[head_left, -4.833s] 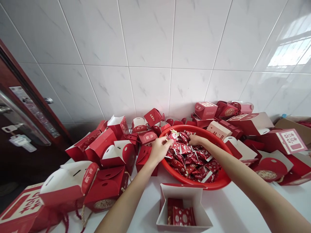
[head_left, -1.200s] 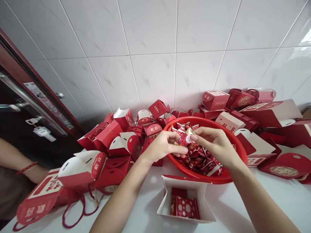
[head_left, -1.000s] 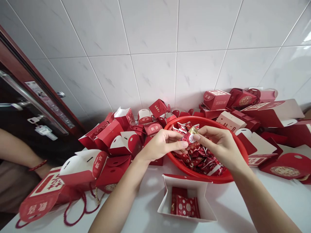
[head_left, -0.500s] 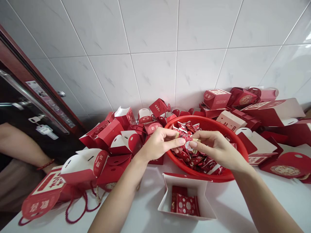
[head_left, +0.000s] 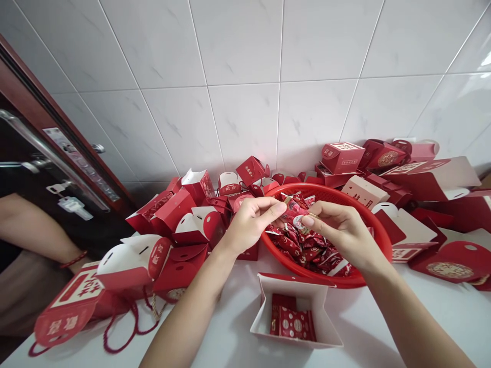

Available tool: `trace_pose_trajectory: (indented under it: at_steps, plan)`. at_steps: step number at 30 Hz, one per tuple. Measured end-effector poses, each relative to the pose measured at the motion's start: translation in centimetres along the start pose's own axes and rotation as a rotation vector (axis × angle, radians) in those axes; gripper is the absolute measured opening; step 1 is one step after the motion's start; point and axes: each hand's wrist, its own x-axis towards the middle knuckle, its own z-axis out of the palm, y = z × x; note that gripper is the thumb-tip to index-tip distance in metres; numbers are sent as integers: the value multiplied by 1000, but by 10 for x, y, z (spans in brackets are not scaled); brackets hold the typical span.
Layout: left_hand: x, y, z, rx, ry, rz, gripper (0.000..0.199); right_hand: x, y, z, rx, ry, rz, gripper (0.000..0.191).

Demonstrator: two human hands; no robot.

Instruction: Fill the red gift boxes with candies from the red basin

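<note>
Head: our left hand (head_left: 248, 222) and right hand (head_left: 341, 227) pinch one red sachet (head_left: 294, 212)
Sachet: likely inspection; next calls for easing one grip

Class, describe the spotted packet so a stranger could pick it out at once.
Start with the red basket of wrapped packets, right of centre. On its near side stands an open box with a white inside. In it, the spotted packet lies in front; its large pale dots set it apart from the plainer dark red item behind.
</note>
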Motion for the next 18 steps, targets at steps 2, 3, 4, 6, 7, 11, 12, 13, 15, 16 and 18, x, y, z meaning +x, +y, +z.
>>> trace_pose_trajectory:
  at_steps: [2, 3, 4, 6, 7, 11, 12, 13, 15, 16, 18]
  plan:
    - [-1, 1, 2, 19, 10, 19, 33, 0, -1, -2, 8, -48, 0, 33]
    - [-2, 1, 2, 34, 16, 34, 32, 0, -1, -3, 14, -75, 6, 32]
    - [-3, 1, 3, 52, 22, 51, 32, 0, -1, -3, 20, -101, 13, 30]
    - [-4, 2, 3, 97, 26, 86, 31, -1, -1, -3, 34, -119, 15, 27]
    - [-4, 2, 3, 124, 16, 105, 31, -1, -1, -3, 41, -106, 11, 26]
    - [-7, 4, 1, 201, -65, 144, 30, -2, -1, -1, 71, -79, 5, 25]
    - [-8, 4, 1, 197, -83, 140, 30, -2, -1, -2, 79, -92, 10, 24]
    - [-8, 4, 1, 182, -99, 131, 31, -2, -1, -2, 91, -105, 14, 22]
    - [-8, 5, 2, 134, -118, 111, 33, -2, -2, -4, 123, -115, 24, 19]
    - [-8, 5, 2, 111, -113, 105, 34, -3, -2, -5, 143, -108, 31, 19]
    - [-8, 6, 3, 79, -87, 97, 35, -3, -3, -4, 190, -63, 39, 17]
